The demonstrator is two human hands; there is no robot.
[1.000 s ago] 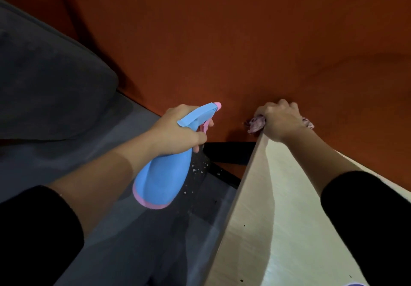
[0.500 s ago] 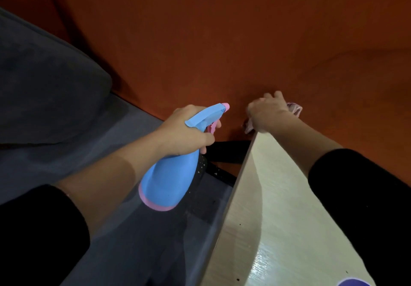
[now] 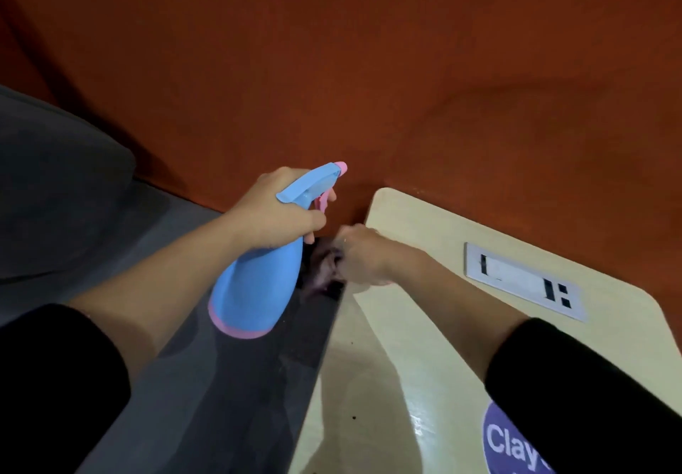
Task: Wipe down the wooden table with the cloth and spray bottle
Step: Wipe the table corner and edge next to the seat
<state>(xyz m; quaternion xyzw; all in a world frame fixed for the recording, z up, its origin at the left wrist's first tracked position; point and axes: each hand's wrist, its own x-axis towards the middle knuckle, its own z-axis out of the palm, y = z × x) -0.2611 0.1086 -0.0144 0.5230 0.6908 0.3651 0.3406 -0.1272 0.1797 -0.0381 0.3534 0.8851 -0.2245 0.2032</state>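
Observation:
My left hand (image 3: 275, 211) grips the neck of a blue spray bottle (image 3: 254, 289) with a pink trigger and pink base, held in the air left of the table. The pale wooden table (image 3: 417, 237) fills the lower right. My right hand (image 3: 363, 256) holds a crumpled pinkish-purple cloth (image 3: 324, 267) at the table's left edge, a little below its far corner. The cloth hangs over the side, mostly in shadow behind the bottle.
An orange wall (image 3: 369, 67) stands right behind the table. A silver socket panel (image 3: 524, 281) is set into the tabletop, and a purple round sticker (image 3: 513, 440) lies near the front. A dark grey cushioned seat (image 3: 55, 185) sits on the left.
My right hand has drawn the cloth from the table's far corner back along the left edge, uncovering the corner. The bottle stays held in my left hand. The view has shifted right.

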